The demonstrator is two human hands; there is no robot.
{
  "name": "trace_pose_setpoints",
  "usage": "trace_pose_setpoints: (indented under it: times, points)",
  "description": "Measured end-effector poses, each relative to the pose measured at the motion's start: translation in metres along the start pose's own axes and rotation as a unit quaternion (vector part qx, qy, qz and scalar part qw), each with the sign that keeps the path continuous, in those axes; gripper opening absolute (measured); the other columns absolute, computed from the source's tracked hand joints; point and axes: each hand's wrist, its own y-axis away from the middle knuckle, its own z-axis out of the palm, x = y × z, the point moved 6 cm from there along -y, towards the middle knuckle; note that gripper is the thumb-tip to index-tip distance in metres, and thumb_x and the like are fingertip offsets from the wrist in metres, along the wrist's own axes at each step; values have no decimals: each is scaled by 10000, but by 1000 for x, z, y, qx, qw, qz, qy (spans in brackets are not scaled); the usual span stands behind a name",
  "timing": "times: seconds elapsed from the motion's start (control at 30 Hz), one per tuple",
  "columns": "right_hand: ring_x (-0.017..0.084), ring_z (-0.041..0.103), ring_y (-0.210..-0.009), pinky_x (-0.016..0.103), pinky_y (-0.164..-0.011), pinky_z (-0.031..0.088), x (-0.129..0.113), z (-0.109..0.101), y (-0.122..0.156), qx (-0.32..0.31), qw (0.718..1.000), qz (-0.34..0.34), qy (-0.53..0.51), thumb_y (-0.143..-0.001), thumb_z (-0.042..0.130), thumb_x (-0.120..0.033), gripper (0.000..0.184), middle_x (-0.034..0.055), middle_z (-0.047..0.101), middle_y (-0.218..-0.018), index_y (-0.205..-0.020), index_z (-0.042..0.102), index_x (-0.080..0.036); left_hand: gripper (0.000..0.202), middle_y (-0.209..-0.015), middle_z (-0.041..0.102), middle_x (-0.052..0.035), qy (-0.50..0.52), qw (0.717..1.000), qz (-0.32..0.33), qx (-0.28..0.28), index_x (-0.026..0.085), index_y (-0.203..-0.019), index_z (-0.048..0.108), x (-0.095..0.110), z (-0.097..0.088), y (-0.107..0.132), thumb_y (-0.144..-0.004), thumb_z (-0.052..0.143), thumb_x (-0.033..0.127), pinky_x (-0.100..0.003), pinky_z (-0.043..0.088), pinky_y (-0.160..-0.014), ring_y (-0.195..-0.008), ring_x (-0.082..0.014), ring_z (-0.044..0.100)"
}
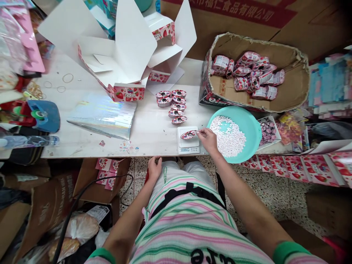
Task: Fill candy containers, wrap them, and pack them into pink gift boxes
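Note:
A small oval strawberry-printed candy container point(188, 135) lies on a white digital scale point(188, 149) at the table's front edge. My right hand point(208, 139) reaches over the scale's right side, its fingertips pinched at the container's right end. Whatever is between those fingertips is too small to make out. Beside it stands a turquoise basin point(257, 134) of small white and pale pink candies point(233, 141). My left hand point(154, 168) rests on my lap below the table edge, fingers loosely apart and holding nothing. Several similar containers point(177, 107) stand in two columns behind the scale.
A cut-down cardboard box point(298, 60) holds more containers at the back right. Beside the basin is a tray of small pink-and-dark pieces point(267, 131). Open strawberry display boxes point(128, 91), a shiny silver sheet point(104, 116) and a blue tape dispenser point(45, 115) occupy the left side.

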Motion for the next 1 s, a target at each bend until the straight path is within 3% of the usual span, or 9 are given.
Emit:
trace_pose_setpoints:
  times: [0.13, 0.3, 0.6, 0.7, 0.8, 1.0]
  points:
    - [169, 595, -727, 317, -714, 508, -10, 21, -2, -22, 1000, -8, 6, -759, 569, -287, 117, 51, 636, -829, -776, 634, -191, 189, -948, 664, -71, 5, 1000, 0, 9, 201, -891, 622, -3, -3, 3, -812, 506, 327, -389, 434, -900, -944, -228, 586]
    - [158, 586, -681, 314, -694, 505, -6, 38, 0, -61, 998, -13, 17, -753, 571, -270, 107, 51, 639, -819, -766, 636, -187, 188, -955, 661, -72, 13, 1000, -17, 21, 203, -892, 623, -8, -6, 7, -809, 511, 328, -389, 440, -894, -940, -224, 589]
    - [144, 574, -627, 297, -657, 503, 4, 45, 4, -70, 998, 4, 3, -713, 600, -264, 146, 44, 637, -801, -817, 647, -172, 190, -951, 657, -75, 21, 999, -26, 22, 204, -895, 621, -12, -7, 9, -807, 512, 333, -387, 449, -883, -933, -221, 590]
    - [148, 576, -660, 294, -681, 494, -2, 34, 6, -41, 999, 2, 13, -744, 576, -304, 173, 46, 649, -834, -839, 653, -182, 197, -960, 656, -72, 22, 999, -28, 21, 205, -903, 620, -10, -7, 8, -808, 511, 340, -390, 447, -891, -941, -221, 589]
    - [155, 578, -699, 291, -706, 481, 1, 8, 9, 32, 999, 14, 31, -787, 529, -365, 225, 51, 657, -878, -860, 647, -188, 198, -962, 657, -71, 21, 999, -27, 20, 209, -905, 620, -9, -7, 7, -807, 511, 341, -395, 442, -902, -945, -225, 589]
    - [171, 569, -723, 299, -716, 458, 52, -59, 30, 169, 977, 115, 56, -791, 484, -453, 345, 69, 657, -856, -874, 640, -158, 194, -949, 661, -75, 15, 1000, -13, 17, 200, -896, 623, -8, -6, 4, -803, 510, 327, -396, 435, -906, -941, -230, 592]
